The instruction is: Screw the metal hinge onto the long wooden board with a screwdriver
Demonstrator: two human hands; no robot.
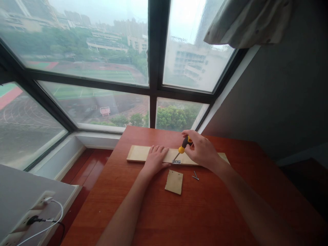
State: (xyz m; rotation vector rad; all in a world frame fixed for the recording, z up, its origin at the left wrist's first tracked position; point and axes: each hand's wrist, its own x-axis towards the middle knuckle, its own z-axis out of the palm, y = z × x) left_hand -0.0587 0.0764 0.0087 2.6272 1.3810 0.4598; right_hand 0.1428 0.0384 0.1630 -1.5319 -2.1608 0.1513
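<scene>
My left hand [155,158] lies flat, fingers spread, on a long pale wooden board [139,153] that rests across the far part of the red-brown table [205,212]. My right hand [202,148] grips a yellow and black screwdriver [182,148]; its tip points down at a small metal hinge [176,162] on the board's near edge. A small square piece of wood [174,182] lies on the table just in front of the board. Two loose screws [195,176] lie to its right.
Large windows [102,68] rise behind the table, with a curtain [246,20] bunched at the top right and a grey wall [282,102] on the right. At the lower left, a power strip [38,205] with white and black cables sits on a ledge.
</scene>
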